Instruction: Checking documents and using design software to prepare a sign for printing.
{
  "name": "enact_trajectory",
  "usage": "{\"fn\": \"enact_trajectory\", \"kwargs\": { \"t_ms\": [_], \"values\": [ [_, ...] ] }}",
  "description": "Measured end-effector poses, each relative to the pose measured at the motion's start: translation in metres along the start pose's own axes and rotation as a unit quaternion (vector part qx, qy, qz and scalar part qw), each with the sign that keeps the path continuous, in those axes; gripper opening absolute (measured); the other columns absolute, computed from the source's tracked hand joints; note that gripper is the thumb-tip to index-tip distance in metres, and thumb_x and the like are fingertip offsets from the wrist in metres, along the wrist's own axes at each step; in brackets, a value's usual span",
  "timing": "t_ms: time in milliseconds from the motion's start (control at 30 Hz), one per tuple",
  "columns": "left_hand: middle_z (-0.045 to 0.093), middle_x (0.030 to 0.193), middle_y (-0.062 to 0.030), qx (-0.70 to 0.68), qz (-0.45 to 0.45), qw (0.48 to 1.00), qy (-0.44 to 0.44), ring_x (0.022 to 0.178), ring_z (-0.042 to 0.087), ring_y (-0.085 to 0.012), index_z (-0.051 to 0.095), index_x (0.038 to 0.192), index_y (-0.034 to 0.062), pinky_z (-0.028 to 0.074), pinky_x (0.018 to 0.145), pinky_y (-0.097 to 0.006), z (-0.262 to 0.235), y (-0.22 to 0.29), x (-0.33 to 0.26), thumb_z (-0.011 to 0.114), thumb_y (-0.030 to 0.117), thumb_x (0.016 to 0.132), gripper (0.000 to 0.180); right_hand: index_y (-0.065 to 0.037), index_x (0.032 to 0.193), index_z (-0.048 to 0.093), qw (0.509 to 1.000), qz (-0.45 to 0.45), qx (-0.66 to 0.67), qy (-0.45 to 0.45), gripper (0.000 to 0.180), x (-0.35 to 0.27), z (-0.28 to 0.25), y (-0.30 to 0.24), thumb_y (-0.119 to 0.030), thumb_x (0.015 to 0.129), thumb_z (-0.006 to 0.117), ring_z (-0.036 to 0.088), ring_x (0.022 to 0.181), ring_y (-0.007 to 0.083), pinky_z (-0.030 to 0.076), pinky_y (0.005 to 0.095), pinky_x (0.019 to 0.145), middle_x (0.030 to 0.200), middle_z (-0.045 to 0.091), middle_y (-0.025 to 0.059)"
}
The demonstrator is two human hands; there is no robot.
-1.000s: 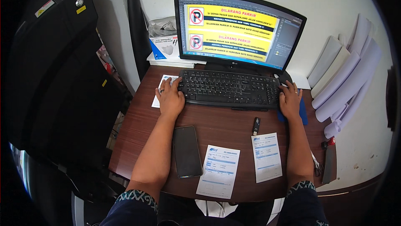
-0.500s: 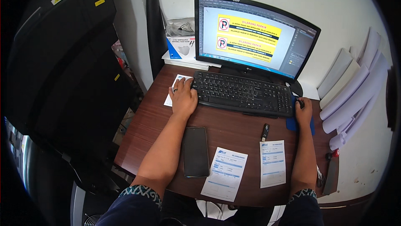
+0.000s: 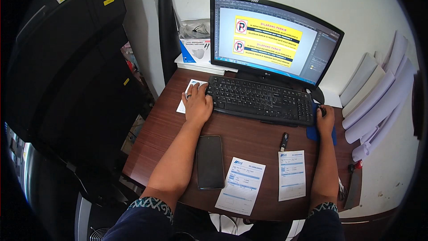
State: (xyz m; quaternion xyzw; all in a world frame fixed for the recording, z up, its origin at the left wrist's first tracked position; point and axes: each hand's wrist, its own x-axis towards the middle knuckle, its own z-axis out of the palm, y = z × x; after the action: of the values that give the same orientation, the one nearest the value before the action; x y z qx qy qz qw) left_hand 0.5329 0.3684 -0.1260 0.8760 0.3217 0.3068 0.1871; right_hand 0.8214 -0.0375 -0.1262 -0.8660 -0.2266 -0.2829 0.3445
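Observation:
My left hand (image 3: pixel 197 103) lies at the left end of a black keyboard (image 3: pixel 261 102), its fingers spread over the edge keys and a white paper slip (image 3: pixel 182 107). On a blue mouse pad (image 3: pixel 313 133) at the right, my right hand (image 3: pixel 326 118) is curled round a dark computer mouse (image 3: pixel 322 111). Behind the keyboard stands a monitor (image 3: pixel 272 40) showing two yellow signs with crossed-out letter symbols. In front of the keyboard lie a dark phone (image 3: pixel 210 162), a black USB stick (image 3: pixel 284 142) and two printed forms, a left form (image 3: pixel 240 185) and a right form (image 3: pixel 292 176).
A tall black machine (image 3: pixel 71 71) stands left of the brown desk (image 3: pixel 154 136). Behind, a face mask box (image 3: pixel 195 51) sits on stacked paper beside the monitor. Rolled sheets (image 3: pixel 379 94) lean on the right wall. A red-capped object (image 3: pixel 358 164) sits by the right desk edge.
The whole view has shifted slightly. Both hands stay in place, the left at the keyboard and the right on the mouse; the screen still shows the same two signs.

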Motion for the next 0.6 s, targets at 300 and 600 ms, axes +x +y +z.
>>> {"fn": "enact_trajectory", "kwargs": {
  "t_ms": [300, 600],
  "values": [
    [0.046, 0.149, -0.0173, -0.004, -0.006, 1.000, -0.004, 0.147, 0.031, -0.0361, 0.054, 0.140, 0.0141, 0.012, 0.121, -0.060, -0.0013, 0.0004, -0.0009, 0.045, 0.023, 0.091, 0.050, -0.001, 0.106, 0.068, 1.000, -0.002, 0.005, -0.001, 0.023, -0.0014, 0.0002, -0.0019, -0.008, 0.085, 0.071, 0.065, 0.101, 0.0336, 0.051, 0.0404, 0.092, 0.108, 0.065, 0.0164],
    [0.047, 0.148, -0.0183, -0.003, 0.002, 1.000, 0.005, 0.146, 0.032, -0.0364, 0.055, 0.138, 0.0126, 0.014, 0.120, -0.062, -0.0009, 0.0000, -0.0007, 0.045, 0.023, 0.091, 0.049, -0.004, 0.100, 0.066, 1.000, 0.023, -0.018, -0.007, 0.021, -0.0021, -0.0030, -0.0074, -0.010, 0.081, 0.066, 0.065, 0.099, 0.0333, 0.051, 0.0418, 0.090, 0.106, 0.067, 0.0136]
  ]
}}
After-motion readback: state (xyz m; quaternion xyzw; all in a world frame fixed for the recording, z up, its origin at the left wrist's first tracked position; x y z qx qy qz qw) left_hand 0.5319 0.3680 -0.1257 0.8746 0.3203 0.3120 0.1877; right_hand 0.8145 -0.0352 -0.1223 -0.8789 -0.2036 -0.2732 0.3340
